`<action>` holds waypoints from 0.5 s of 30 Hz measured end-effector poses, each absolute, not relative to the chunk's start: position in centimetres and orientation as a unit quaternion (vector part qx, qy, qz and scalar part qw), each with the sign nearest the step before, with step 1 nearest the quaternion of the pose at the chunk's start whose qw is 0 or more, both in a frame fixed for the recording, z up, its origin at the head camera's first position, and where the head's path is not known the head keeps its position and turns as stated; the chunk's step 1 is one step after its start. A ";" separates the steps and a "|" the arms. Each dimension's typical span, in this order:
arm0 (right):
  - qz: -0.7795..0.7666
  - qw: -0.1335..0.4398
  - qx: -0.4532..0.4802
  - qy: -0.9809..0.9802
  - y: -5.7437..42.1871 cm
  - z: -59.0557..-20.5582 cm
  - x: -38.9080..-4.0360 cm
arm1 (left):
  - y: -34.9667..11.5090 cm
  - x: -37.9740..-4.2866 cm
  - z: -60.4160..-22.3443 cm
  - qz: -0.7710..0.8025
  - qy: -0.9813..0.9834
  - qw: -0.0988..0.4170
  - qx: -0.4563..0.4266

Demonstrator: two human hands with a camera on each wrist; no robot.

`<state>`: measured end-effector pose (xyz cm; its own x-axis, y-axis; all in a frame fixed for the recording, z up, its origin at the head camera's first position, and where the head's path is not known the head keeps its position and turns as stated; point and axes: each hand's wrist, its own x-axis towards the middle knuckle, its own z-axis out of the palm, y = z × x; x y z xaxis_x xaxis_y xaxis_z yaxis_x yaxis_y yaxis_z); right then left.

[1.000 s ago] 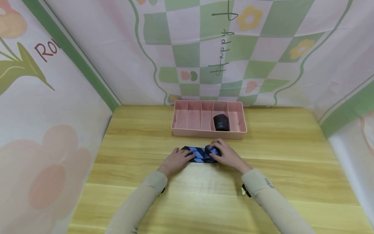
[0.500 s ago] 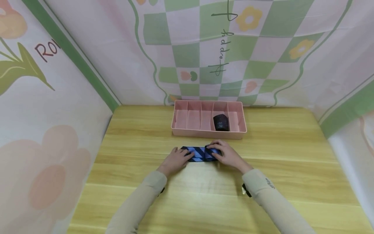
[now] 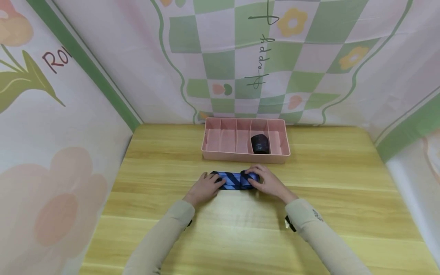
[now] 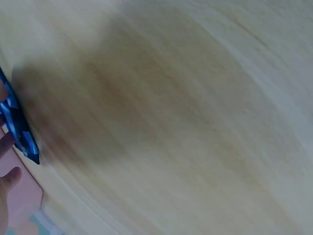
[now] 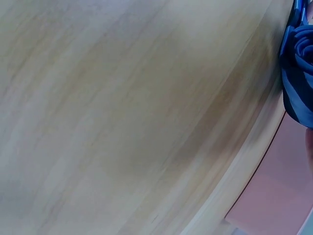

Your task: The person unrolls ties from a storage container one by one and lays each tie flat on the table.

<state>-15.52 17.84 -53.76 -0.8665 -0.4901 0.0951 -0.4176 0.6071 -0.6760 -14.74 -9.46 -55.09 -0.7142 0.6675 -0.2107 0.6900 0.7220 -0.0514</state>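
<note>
A necktie [image 3: 231,180] with dark and light blue stripes lies across the table, its right part wound into a roll. Fingers of my left hand [image 3: 203,188] rest on its flat left end. At the other side my right hand [image 3: 269,183] grips the roll between thumb and fingers. The right wrist view shows the spiral layers of the rolled necktie [image 5: 299,78] from the side. Only the pointed end of the necktie [image 4: 20,128] and some fingertips show in the left wrist view.
Behind the hands stands a pink divided box [image 3: 245,157]. A dark rolled item [image 3: 260,144] with small light marks sits in its second compartment from the right. The wooden table [image 3: 237,233] meets printed cloth walls at the back and left.
My left hand and the flat end of the necktie have shifted slightly left. My right hand stays nearly in place, its fingers moved a little on the roll.
</note>
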 end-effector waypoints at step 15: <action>-0.358 0.037 -0.243 0.901 18.2 -53.9 -15.4 | -9.2 -14.7 -55.2 -0.045 0.924 0.121 0.359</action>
